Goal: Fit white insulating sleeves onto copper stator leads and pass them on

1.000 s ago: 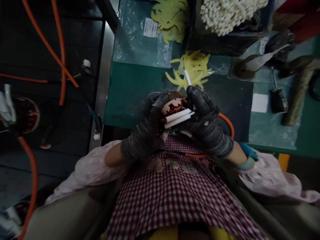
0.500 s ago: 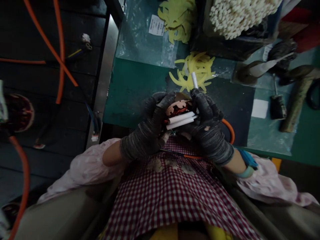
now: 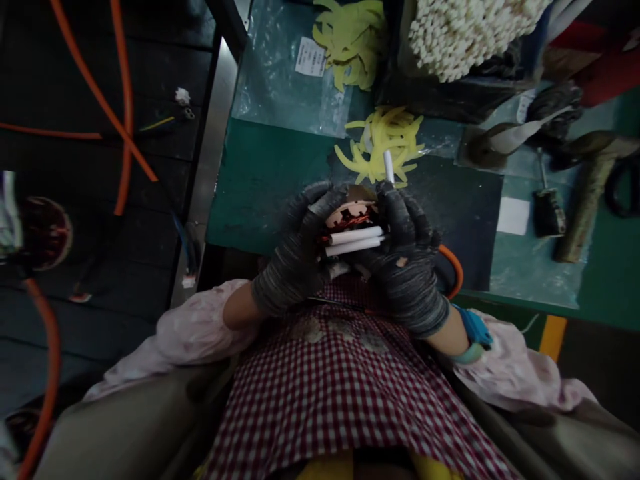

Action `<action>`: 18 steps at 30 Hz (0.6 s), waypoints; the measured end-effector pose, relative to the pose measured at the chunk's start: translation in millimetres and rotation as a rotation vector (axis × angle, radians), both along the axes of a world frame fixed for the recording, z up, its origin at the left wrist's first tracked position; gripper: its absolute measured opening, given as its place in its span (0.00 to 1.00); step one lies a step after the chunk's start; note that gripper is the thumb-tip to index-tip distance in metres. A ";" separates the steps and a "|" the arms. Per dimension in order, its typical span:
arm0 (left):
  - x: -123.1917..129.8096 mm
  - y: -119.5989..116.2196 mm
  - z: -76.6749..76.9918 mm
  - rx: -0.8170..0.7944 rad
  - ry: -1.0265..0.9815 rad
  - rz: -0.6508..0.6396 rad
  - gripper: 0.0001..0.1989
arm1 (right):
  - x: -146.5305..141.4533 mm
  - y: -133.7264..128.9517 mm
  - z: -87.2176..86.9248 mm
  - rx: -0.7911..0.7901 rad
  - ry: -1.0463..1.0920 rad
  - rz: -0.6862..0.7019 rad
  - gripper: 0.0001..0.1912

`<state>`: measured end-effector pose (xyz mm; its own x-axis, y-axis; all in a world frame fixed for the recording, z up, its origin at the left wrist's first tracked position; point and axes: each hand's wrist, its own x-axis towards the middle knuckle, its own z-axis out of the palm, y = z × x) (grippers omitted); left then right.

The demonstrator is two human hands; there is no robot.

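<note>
At the near edge of the worktop [image 3: 265, 180], a person's gloved left hand [image 3: 295, 250] and right hand [image 3: 411, 267] have a closed grip around a copper-wound core [image 3: 356, 215], a white tube [image 3: 389, 165] jutting from the right; slackened pressure could let the core roll, knocking its white sleeves [image 3: 355, 235] askew

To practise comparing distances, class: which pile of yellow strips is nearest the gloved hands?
The nearer pile is just beyond the right hand; the farther pile lies beside the printed label.

white label [image 3: 311, 57] on clear plastic bag [image 3: 280, 93], its small print too blurred to read
</note>
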<state>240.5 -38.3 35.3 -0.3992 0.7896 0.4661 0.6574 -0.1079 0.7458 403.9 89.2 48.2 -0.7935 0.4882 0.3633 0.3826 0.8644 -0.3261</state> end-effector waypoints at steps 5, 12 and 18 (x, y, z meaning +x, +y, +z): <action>-1.7 -0.6 -6.1 -0.092 -0.027 0.078 0.45 | -8.8 -5.5 -0.4 -0.051 0.011 -0.060 0.37; -2.7 7.8 3.1 -0.084 -0.037 0.013 0.43 | 4.9 22.3 -2.4 -0.204 0.045 0.114 0.42; 11.0 23.7 11.0 0.008 -0.062 -0.028 0.41 | 26.8 56.4 -0.8 -0.166 0.035 0.212 0.34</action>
<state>251.6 -14.6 46.3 -0.4047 0.7973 0.4478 0.6068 -0.1322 0.7838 430.7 145.7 47.4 -0.8729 0.3676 0.3209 0.1848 0.8577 -0.4798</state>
